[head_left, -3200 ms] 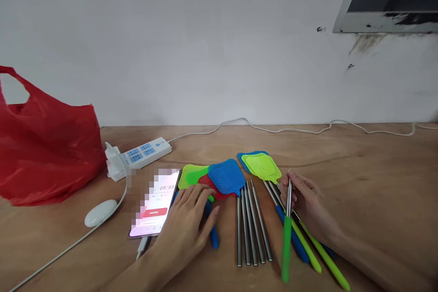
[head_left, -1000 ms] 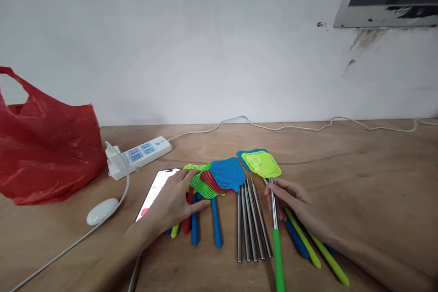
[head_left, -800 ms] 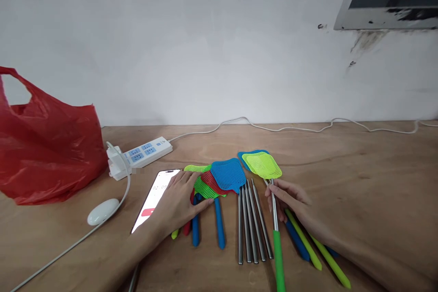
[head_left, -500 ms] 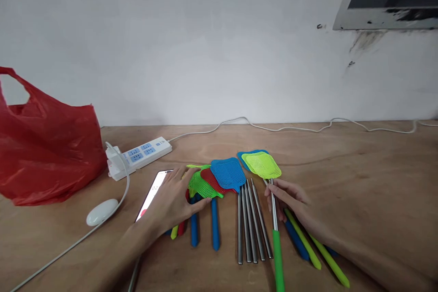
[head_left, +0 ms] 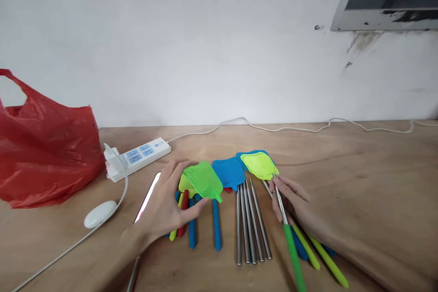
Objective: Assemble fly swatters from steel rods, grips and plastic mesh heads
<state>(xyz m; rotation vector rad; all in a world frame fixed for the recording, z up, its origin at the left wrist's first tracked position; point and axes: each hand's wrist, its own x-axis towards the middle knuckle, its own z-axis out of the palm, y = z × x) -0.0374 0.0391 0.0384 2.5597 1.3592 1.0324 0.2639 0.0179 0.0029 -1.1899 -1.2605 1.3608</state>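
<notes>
My left hand (head_left: 163, 207) grips a green fly swatter head (head_left: 201, 179) and lifts it off a pile of swatter heads and coloured handles (head_left: 191, 226). A blue swatter head (head_left: 227, 173) lies just right of it. My right hand (head_left: 294, 200) pinches the steel rod of a green-handled swatter rod (head_left: 289, 232), its tip raised toward a yellow-green swatter head (head_left: 259, 165). Several bare steel rods (head_left: 249, 219) lie side by side between my hands.
A phone (head_left: 147, 198) lies under my left wrist. A red plastic bag (head_left: 44, 146) stands at the left, with a white power strip (head_left: 137, 157) and a white mouse (head_left: 100, 213) beside it. A white cable (head_left: 290, 127) runs along the wall. The wooden table (head_left: 376, 182) stretches right.
My left hand has closed on the green swatter head and raised it from the pile. My right hand has tilted its green-handled rod, whose handle end has swung right.
</notes>
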